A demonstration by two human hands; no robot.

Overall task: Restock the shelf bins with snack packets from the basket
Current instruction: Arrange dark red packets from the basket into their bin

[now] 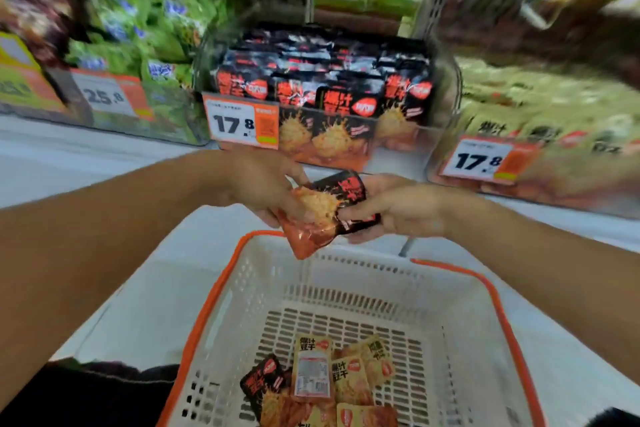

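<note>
Now I see both my hands meeting above the basket point(221, 291), just in front of the shelf. My left hand point(254, 184) has its fingers curled around the orange end of a black and orange snack packet point(325, 210), and my right hand point(394, 208) pinches the black end of what looks like the same packet; I cannot tell whether a second packet lies under it. The packet is in the air, tilted, between the basket and the middle shelf bin point(325, 94). This bin is filled with upright packets of the same black and orange kind and carries a price tag point(240, 125) reading 17.8. On the bottom of the white basket with the orange rim lie several more packets point(322, 381), some black, some yellow. Blurred bins with green packets point(138, 38) stand at the left and yellowish ones point(540, 107) at the right.
</note>
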